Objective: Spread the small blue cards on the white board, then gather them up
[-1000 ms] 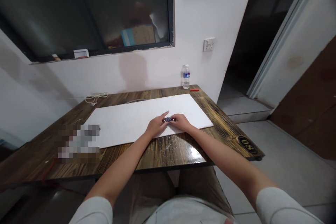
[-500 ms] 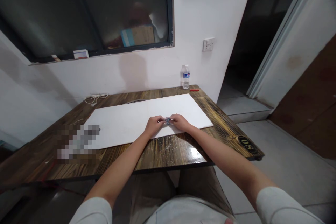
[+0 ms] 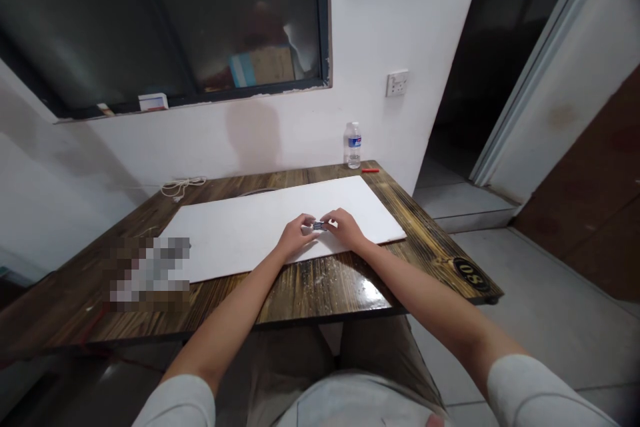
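cam: on the head | looks: forward and down | near: just above the left hand (image 3: 299,237), right hand (image 3: 344,227), wooden table (image 3: 320,297)

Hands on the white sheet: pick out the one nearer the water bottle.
The right hand, closer to the upright plastic water bottle; the left hand sits farther off, on the other side of the small grey object held between them.
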A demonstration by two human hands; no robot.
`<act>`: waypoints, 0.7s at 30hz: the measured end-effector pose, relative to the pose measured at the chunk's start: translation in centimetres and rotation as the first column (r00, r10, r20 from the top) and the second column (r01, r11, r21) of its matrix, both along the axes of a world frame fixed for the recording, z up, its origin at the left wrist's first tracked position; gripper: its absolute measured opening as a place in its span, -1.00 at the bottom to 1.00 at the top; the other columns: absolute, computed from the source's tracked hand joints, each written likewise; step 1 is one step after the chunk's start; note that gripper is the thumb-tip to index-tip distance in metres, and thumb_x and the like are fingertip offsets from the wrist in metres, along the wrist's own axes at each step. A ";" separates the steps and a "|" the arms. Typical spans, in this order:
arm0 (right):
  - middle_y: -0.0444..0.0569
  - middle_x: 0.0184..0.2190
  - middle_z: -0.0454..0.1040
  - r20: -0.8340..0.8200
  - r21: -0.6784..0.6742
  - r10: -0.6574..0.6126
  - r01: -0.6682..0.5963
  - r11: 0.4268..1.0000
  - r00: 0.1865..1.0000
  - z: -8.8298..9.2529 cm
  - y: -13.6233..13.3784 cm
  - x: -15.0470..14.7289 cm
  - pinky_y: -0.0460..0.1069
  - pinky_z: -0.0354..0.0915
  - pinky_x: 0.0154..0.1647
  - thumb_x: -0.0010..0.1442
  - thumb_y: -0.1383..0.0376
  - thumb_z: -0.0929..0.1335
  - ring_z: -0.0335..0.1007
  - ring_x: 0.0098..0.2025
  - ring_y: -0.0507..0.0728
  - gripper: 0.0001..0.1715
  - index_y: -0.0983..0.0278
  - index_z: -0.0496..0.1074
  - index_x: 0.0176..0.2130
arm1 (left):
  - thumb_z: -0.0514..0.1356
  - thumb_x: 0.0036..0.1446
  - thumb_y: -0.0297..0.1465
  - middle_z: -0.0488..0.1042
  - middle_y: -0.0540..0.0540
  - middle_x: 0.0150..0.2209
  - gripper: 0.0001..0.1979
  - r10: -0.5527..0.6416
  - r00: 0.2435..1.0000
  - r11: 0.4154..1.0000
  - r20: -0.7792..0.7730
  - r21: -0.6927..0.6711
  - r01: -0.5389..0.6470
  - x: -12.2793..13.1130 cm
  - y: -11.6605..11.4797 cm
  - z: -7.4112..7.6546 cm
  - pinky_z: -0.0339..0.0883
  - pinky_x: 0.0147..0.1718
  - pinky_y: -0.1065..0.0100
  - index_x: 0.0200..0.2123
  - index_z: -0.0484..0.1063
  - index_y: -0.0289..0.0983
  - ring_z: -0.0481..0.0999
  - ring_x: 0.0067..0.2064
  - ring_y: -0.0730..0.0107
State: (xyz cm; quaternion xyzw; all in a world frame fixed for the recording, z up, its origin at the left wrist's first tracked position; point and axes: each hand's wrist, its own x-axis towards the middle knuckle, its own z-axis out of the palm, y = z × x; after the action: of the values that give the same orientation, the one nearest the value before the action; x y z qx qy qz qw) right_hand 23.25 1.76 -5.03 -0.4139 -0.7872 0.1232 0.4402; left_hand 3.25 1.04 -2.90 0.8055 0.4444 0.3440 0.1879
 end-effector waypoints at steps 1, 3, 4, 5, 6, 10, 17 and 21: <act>-0.02 -0.35 0.56 0.019 -0.006 -0.006 0.006 1.000 1.000 0.1 -0.1 0.0 0.00 0.22 -0.17 0.14 0.40 0.42 0.35 -0.26 0.13 -0.89 0.22 0.55 -0.28 | 0.33 -0.01 -0.35 0.57 -0.08 -0.14 -0.65 -0.023 1.000 1.000 0.006 0.007 0.023 0.0 0.0 0.1 0.40 -0.19 0.34 -0.11 0.48 -0.24 0.53 -0.14 0.30; -0.04 -0.39 0.55 0.067 -0.020 0.002 -0.001 1.000 0.998 0.1 -0.2 0.0 0.00 0.20 -0.18 0.13 0.40 0.43 0.34 -0.27 0.13 -0.92 0.22 0.55 -0.33 | 0.28 0.06 -0.34 0.58 -0.08 -0.15 -0.73 -0.054 0.999 0.999 -0.002 -0.001 0.054 0.0 -0.1 0.1 0.40 -0.19 0.33 -0.13 0.51 -0.23 0.54 -0.13 0.29; -0.05 -0.40 0.54 0.090 -0.032 0.011 -0.008 0.999 0.996 0.1 -0.2 0.0 -0.01 0.19 -0.19 0.13 0.38 0.44 0.34 -0.28 0.13 -0.94 0.22 0.55 -0.34 | 0.26 0.08 -0.33 0.59 -0.08 -0.18 -0.79 -0.058 0.998 0.998 -0.016 -0.011 0.058 0.0 -0.1 0.1 0.39 -0.19 0.32 -0.18 0.53 -0.23 0.54 -0.16 0.29; -0.06 -0.41 0.53 0.109 -0.046 0.017 -0.012 0.999 0.994 0.1 -0.2 0.0 -0.01 0.19 -0.20 0.12 0.37 0.44 0.34 -0.29 0.12 -0.96 0.22 0.54 -0.35 | 0.24 0.10 -0.32 0.60 -0.06 -0.23 -0.83 -0.058 0.998 0.998 -0.034 -0.018 0.058 0.0 -0.1 0.1 0.39 -0.19 0.31 -0.24 0.55 -0.23 0.54 -0.19 0.29; -0.07 -0.41 0.53 0.124 -0.063 0.023 -0.015 0.998 0.992 0.0 -0.1 0.0 -0.03 0.18 -0.22 0.12 0.36 0.45 0.34 -0.30 0.11 -0.97 0.22 0.54 -0.36 | 0.24 0.11 -0.31 0.61 -0.05 -0.27 -0.85 -0.055 0.997 0.998 -0.052 -0.021 0.054 0.0 -0.1 0.0 0.38 -0.20 0.31 -0.28 0.56 -0.23 0.54 -0.22 0.29; -0.09 -0.41 0.50 0.180 -0.118 -0.001 0.023 0.993 0.984 -0.1 -0.1 0.1 -0.07 0.15 -0.29 0.10 0.34 0.45 0.35 -0.34 0.08 -0.95 0.21 0.55 -0.33 | 0.25 0.11 -0.33 0.60 -0.03 -0.32 -0.89 -0.029 0.992 0.999 -0.120 0.017 0.032 -0.1 0.0 -0.2 0.36 -0.24 0.32 -0.35 0.55 -0.23 0.53 -0.27 0.31; -0.07 -0.39 0.55 0.198 0.006 0.013 -0.014 1.000 0.980 0.5 -0.5 0.2 -0.04 0.16 -0.17 0.15 0.37 0.43 0.39 -0.32 0.09 -0.90 0.19 0.56 -0.27 | 0.26 0.12 -0.39 0.60 -0.08 -0.28 -0.89 0.010 0.995 0.990 -0.096 0.143 0.004 -0.1 -0.3 -0.1 0.37 -0.18 0.29 -0.26 0.56 -0.21 0.53 -0.22 0.29; -0.06 -0.43 0.51 0.197 -0.060 -0.038 0.051 0.997 0.980 0.3 -0.5 0.2 -0.06 0.17 -0.27 0.10 0.35 0.46 0.37 -0.36 0.09 -0.98 0.22 0.56 -0.37 | 0.25 0.12 -0.37 0.61 -0.04 -0.31 -0.88 0.005 0.994 0.998 -0.107 0.061 0.002 -0.2 -0.2 -0.3 0.38 -0.24 0.33 -0.26 0.57 -0.21 0.55 -0.29 0.31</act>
State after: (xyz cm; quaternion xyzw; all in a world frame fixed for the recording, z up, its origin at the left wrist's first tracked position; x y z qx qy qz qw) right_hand 23.49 1.29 -4.72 -0.4556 -0.8129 0.0976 0.3495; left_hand 3.07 0.85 -3.16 0.8279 0.4438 0.3136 0.1389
